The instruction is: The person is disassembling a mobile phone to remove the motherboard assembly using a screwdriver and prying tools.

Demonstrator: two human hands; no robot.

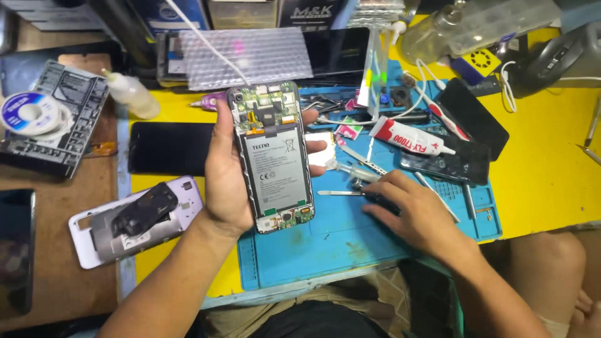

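Your left hand [226, 178] gripped the opened smartphone [272, 156] above the blue repair mat's [325, 247] left edge; your right hand [410, 209] closed fingers on tweezers [341, 193] mid-mat.

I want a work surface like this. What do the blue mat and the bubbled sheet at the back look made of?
Blue mat: probably silicone or rubber, matte, with moulded compartments and worn stains. Bubbled sheet: thin clear plastic bubble wrap, glossy, with rows of small air pockets. The left hand holds an opened phone above the mat.
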